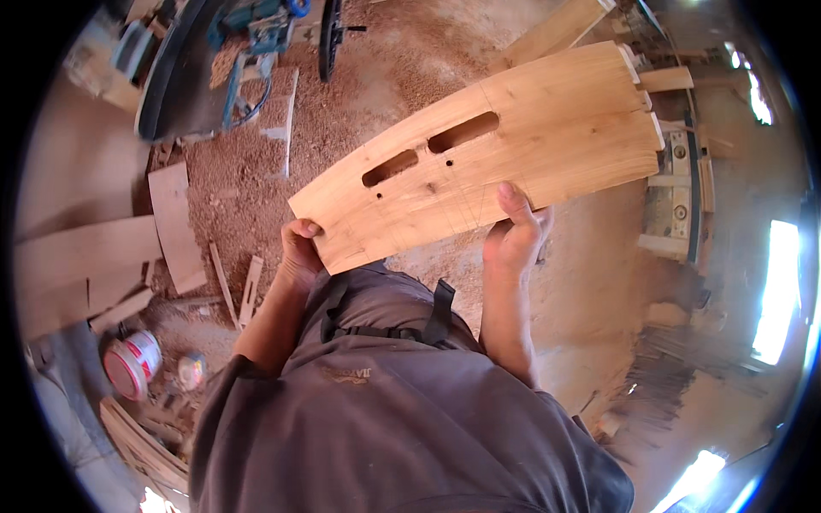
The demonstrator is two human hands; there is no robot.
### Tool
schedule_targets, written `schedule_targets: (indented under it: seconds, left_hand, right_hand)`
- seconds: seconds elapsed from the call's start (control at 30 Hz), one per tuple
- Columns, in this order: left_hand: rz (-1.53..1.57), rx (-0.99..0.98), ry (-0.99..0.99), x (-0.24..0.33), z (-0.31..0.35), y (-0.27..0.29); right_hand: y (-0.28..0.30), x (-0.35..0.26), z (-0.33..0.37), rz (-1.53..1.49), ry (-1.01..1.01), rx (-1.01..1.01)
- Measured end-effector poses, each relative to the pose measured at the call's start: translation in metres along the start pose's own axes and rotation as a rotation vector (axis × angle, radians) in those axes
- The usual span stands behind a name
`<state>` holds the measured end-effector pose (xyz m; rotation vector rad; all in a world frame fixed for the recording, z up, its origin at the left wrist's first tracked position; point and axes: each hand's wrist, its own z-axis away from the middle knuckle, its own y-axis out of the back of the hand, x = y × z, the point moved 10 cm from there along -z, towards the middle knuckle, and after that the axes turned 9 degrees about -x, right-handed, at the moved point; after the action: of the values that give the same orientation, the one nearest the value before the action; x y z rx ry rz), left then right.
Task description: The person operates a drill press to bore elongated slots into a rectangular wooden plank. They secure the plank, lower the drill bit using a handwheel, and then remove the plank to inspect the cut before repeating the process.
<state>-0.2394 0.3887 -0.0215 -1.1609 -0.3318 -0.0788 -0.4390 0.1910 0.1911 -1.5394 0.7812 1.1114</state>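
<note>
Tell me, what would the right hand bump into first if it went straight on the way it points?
The right hand would first meet the wooden board it is holding. Past that, another plank seems roughly in line, though its depth is unclear.

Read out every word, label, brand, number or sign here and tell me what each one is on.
Dark top: small pale lettering on the front, not copied out here.
Red-and-white bucket: markings too small and blurred to read.
Small tub: coloured markings, too blurred to read.
Wooden board: thin drawn lines, no readable words or numbers.
</note>
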Motion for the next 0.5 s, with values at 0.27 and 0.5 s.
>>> schedule_targets:
  seconds: [0.27,0.5]
  left_hand:
    - [-0.130,-0.096,0.167,0.002,-0.052,0.012]
    - [-0.341,-0.006,0.490,-0.037,-0.146,-0.032]
  right_hand:
    - [0.105,0.087,-0.018,-0.088,-0.322,0.348]
    - [0.228,0.171,0.009,-0.405,-0.497,0.728]
